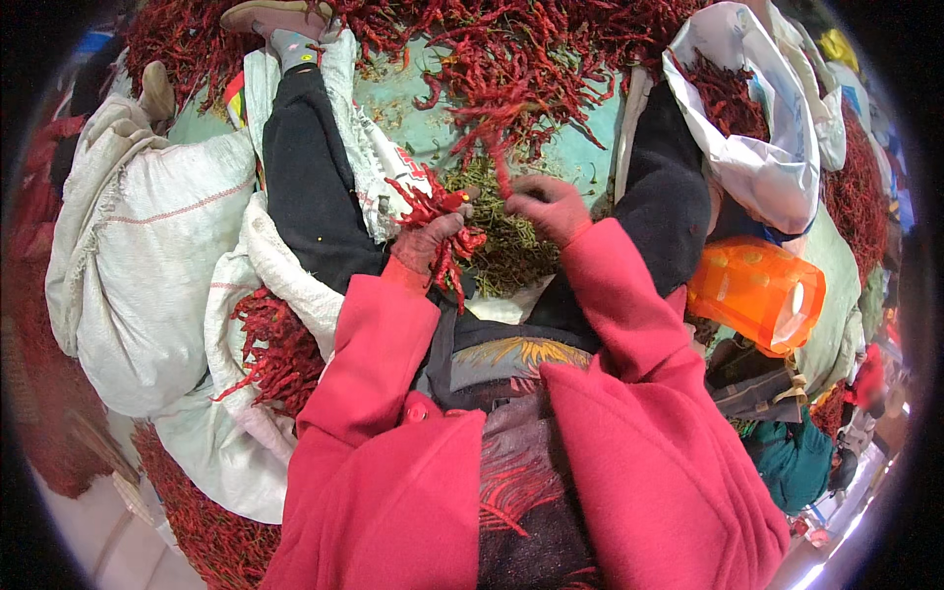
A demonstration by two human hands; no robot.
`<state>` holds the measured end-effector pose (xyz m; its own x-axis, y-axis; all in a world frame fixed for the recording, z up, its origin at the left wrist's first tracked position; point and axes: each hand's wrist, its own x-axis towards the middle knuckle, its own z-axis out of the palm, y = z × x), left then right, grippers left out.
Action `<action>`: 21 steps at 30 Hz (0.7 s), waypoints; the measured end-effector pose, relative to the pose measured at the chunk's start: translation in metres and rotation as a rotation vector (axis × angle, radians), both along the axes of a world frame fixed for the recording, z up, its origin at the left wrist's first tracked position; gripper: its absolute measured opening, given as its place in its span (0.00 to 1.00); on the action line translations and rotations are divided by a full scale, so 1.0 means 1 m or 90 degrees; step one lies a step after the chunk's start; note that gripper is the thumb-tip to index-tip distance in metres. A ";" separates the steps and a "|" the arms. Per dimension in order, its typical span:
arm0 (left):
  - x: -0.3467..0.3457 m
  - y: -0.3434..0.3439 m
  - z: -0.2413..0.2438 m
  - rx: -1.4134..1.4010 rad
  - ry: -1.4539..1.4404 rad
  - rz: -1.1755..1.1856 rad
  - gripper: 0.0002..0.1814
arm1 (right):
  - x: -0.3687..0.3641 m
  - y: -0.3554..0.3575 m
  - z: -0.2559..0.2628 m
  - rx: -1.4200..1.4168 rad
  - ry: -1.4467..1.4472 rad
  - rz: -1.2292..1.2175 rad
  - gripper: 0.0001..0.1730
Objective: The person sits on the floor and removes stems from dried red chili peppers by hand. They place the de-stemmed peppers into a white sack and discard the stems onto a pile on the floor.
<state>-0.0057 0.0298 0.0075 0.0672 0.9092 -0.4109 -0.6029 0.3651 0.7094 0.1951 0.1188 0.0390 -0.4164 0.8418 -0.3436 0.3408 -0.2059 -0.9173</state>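
Observation:
A bunch of dried red chili peppers (428,203) is gripped in my left hand (428,240), with pods poking out above and below the fingers. My right hand (549,206) pinches a single red chili (501,169) that points up toward the pile. Between and below both hands lies a heap of greenish-brown chili stems (509,254), between my legs. Just beyond, a loose pile of red chilies (509,81) spreads over a pale green sheet (398,85).
An open white sack (258,214) of chilies stands at my left, beside a full white woven sack (162,258). On my right are a white plastic bag (774,169) holding chilies and an orange bag (752,295). A person in green (789,464) is farther right.

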 end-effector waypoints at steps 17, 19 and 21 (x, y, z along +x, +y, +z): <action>0.012 -0.008 0.032 0.054 -0.204 0.077 0.08 | -0.011 -0.033 -0.014 -0.144 0.087 0.169 0.14; 0.013 -0.008 0.034 0.055 -0.117 0.082 0.08 | -0.010 -0.031 -0.018 -0.136 0.089 0.158 0.14; 0.015 -0.009 0.038 0.061 0.076 0.009 0.08 | -0.009 -0.028 -0.031 -0.124 0.087 0.128 0.14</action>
<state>0.0096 0.0209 0.0458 0.0095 0.9451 -0.3266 -0.5172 0.2841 0.8073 0.1861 0.0905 0.0085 -0.6208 0.6618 -0.4203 0.2693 -0.3235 -0.9071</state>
